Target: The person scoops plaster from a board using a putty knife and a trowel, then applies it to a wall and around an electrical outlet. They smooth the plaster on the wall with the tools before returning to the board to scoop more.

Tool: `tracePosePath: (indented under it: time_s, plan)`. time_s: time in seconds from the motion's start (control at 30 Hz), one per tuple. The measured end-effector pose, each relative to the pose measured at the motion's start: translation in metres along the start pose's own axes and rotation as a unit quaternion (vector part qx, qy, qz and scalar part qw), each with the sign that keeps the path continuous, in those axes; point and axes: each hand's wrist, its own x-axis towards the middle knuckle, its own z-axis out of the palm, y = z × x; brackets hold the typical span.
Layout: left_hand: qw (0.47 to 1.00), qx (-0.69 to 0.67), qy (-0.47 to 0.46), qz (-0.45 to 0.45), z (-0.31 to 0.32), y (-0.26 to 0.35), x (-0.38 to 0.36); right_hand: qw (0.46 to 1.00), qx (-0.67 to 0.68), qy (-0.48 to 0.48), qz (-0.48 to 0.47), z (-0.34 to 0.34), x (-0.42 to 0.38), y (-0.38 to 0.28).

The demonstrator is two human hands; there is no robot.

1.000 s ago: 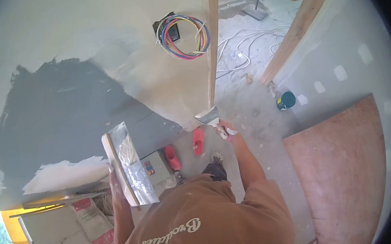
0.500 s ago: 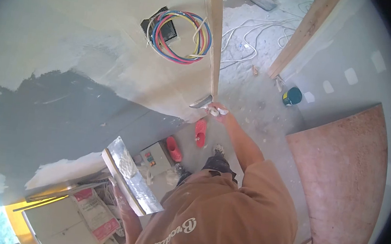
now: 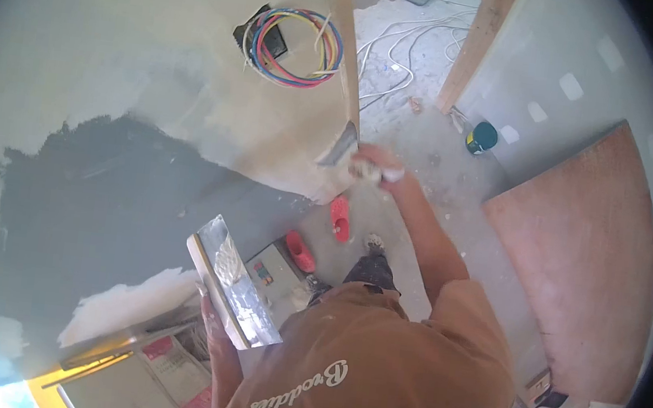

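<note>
My left hand (image 3: 217, 329) is closed at the underside of a plasterer's hawk (image 3: 256, 317), a long shiny metal plate with a pale edge strip. A lump of pale joint compound (image 3: 228, 261) lies on its face. My right hand (image 3: 375, 166), blurred by motion, grips a taping knife (image 3: 339, 146). The knife's wide blade is against the wall (image 3: 270, 133), beside the timber door frame (image 3: 347, 45). Pale wet compound covers the wall around a dark grey patch (image 3: 125, 205).
Coiled coloured cables (image 3: 292, 79) hang from a black wall box (image 3: 272, 35). Red clogs (image 3: 340, 220) and a grey box (image 3: 274, 275) stand on the floor below. A dark green bucket (image 3: 481, 138) and a curved brown board (image 3: 577, 265) are to the right. White cables (image 3: 393, 42) lie beyond the doorway.
My right hand has shifted slightly up the wall edge, and the knife blade has turned more upright. The view has shifted a little; the hawk stays in my left hand.
</note>
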Motion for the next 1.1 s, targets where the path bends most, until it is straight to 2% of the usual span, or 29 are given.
tracePosePath:
  time_s: [0.03,0.1,0.13,0.17,0.2,0.4,0.6,0.7,0.8,0.83,0.9,0.93,1.0,1.07,1.1]
  plan:
    - [1.000,0.007,-0.006,0.003,-0.002,0.004,0.003,0.996,0.024,0.011,0.086,0.010,-0.024,0.001]
    - [1.000,0.025,-0.018,0.006,-0.007,0.011,0.010,0.988,-0.061,0.087,-0.115,0.028,-0.053,0.070]
    - [0.999,0.032,-0.023,0.007,-0.011,0.014,0.013,0.987,-0.056,0.094,-0.121,0.040,-0.056,0.090]
    - [0.999,0.040,-0.028,0.010,-0.014,0.017,0.016,0.948,-0.163,0.199,-0.188,0.052,-0.056,0.108]
    - [0.998,0.049,-0.030,0.011,-0.019,0.020,0.018,0.883,-0.266,0.299,-0.246,0.062,-0.051,0.121]
    - [0.993,0.098,-0.052,0.026,-0.049,0.027,0.027,0.809,-0.274,0.384,-0.351,0.083,0.014,0.155]
    - [0.987,0.145,-0.066,0.031,-0.080,0.033,0.032,0.744,-0.317,0.431,-0.399,0.073,0.052,0.173]
    - [0.983,0.169,-0.068,0.030,-0.090,0.035,0.034,0.766,-0.284,0.467,-0.337,0.084,0.066,0.177]
    - [0.986,0.150,-0.077,-0.003,-0.083,0.039,0.031,0.757,-0.274,0.467,-0.366,0.082,0.082,0.180]
    - [0.986,0.150,-0.077,-0.006,-0.098,0.032,0.038,0.757,-0.276,0.467,-0.364,0.085,0.080,0.180]
    - [0.976,0.190,-0.089,0.059,-0.137,0.011,0.053,0.794,-0.248,0.417,-0.367,0.092,0.066,0.179]
    - [0.979,0.177,-0.089,0.051,-0.127,0.009,0.050,0.792,-0.250,0.417,-0.368,0.091,0.052,0.190]
    - [0.983,0.151,-0.096,0.029,-0.098,0.011,0.048,0.937,-0.103,0.249,-0.222,0.083,0.010,0.214]
    - [0.986,0.129,-0.103,0.016,-0.070,0.013,0.047,0.832,-0.338,0.283,-0.336,0.061,-0.023,0.228]
    - [0.987,0.121,-0.104,0.010,-0.061,0.014,0.046,0.919,-0.170,0.294,-0.201,0.051,-0.034,0.230]
